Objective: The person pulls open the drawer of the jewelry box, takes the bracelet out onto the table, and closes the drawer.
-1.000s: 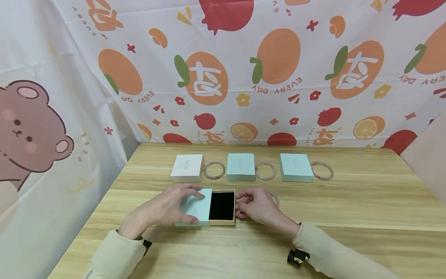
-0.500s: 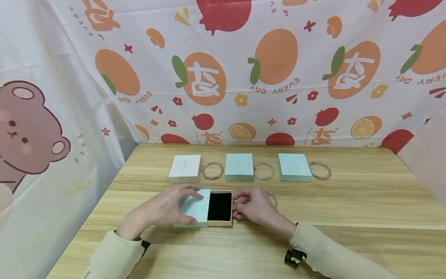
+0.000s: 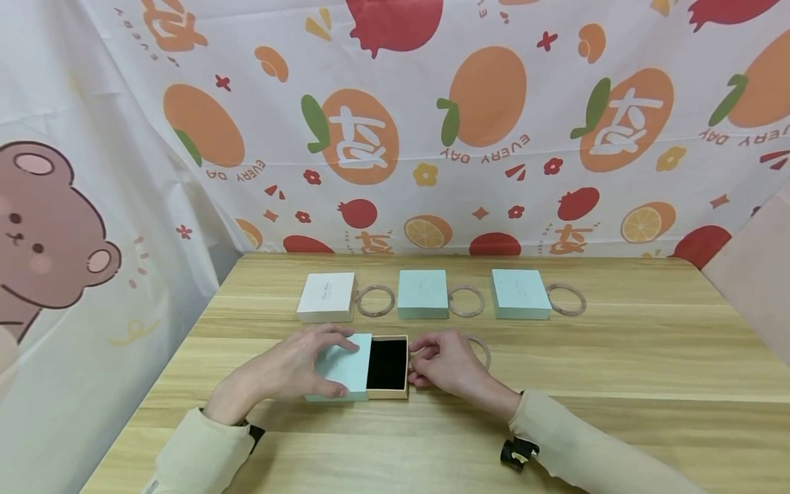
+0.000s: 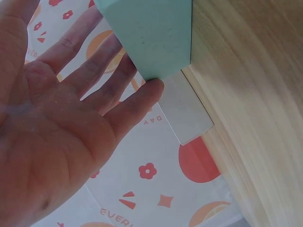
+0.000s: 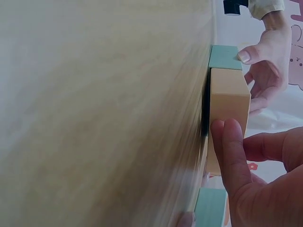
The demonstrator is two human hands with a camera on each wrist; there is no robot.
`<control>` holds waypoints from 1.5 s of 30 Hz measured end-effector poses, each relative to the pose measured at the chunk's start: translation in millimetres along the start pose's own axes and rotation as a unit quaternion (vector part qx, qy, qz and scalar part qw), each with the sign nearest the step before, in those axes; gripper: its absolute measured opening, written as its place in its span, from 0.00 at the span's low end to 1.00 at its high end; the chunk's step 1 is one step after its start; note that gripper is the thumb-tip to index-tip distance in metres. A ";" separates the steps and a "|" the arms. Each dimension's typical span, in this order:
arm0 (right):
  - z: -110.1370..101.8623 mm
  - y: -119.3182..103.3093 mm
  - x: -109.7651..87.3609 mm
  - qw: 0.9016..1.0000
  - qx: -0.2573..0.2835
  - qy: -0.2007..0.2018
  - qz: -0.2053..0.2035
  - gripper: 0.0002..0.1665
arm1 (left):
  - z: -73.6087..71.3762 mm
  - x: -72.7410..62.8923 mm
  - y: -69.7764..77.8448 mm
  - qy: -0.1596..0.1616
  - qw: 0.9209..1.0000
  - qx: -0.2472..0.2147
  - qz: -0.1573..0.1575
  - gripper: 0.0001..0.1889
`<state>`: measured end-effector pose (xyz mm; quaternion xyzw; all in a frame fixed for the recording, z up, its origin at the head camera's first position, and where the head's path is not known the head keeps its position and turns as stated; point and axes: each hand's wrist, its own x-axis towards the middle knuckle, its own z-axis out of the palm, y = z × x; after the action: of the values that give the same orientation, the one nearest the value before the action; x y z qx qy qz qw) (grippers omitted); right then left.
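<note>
My left hand grips the pale teal sleeve of a small gift box, thumb on its near side and fingers over the far side. Out of the sleeve's right end sticks a tan drawer with a black lining. Against the drawer's end wall, the fingertips of my right hand press; the right wrist view has two fingers on that tan wall. Partly hidden behind the right hand, a translucent bangle lies on the table. In the left wrist view, one fingertip touches the teal sleeve.
Along the back of the wooden table stand a white box and two teal boxes. Beside each lies a bangle. A fruit-print cloth hangs behind.
The right hand has moved slightly left with the drawer, which now shows a bit less outside the sleeve. The left hand keeps its hold on the sleeve.
</note>
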<state>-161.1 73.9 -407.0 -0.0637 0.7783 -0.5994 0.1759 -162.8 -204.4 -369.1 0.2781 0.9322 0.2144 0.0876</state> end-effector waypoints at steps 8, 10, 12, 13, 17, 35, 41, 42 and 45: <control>1.5 -1.6 1.8 1.000 -0.002 -0.005 -0.006 0.11 | -1.3 0.2 0.6 0.001 1.000 0.001 0.003 0.29; 2.0 -1.4 2.3 1.000 -0.003 -0.007 -0.007 0.11 | -1.4 0.4 0.5 0.003 1.000 0.003 0.006 0.29; 2.5 -1.3 2.7 1.000 -0.002 -0.007 -0.007 0.11 | -1.4 0.4 0.4 0.005 1.000 0.004 0.009 0.28; 2.8 -1.2 2.9 1.000 -0.002 -0.006 -0.006 0.12 | -1.5 0.4 0.3 0.005 1.000 0.005 0.010 0.28; 3.7 -1.1 3.8 1.000 -0.005 -0.005 -0.005 0.12 | -1.5 0.3 -0.1 0.009 1.000 0.006 0.016 0.28; 5.6 -0.7 6.0 1.000 -0.007 -0.014 0.003 0.12 | -5.0 2.5 6.0 -0.004 0.999 0.027 0.027 0.25; 5.7 -2.1 5.0 1.000 -0.008 -0.019 0.002 0.12 | -5.0 1.0 10.6 0.005 0.998 0.054 0.035 0.25; 5.8 -2.6 4.7 1.000 -0.008 -0.019 0.003 0.12 | -5.0 0.9 11.2 0.007 0.998 0.060 0.035 0.25; 6.2 -3.9 4.1 1.000 -0.009 -0.019 0.004 0.12 | -3.8 0.5 12.6 0.016 0.996 0.074 0.036 0.24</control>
<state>-163.2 66.0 -405.4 -0.0741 0.7803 -0.5905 0.1923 -158.2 -196.0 -360.1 0.3141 0.9361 0.1521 0.0443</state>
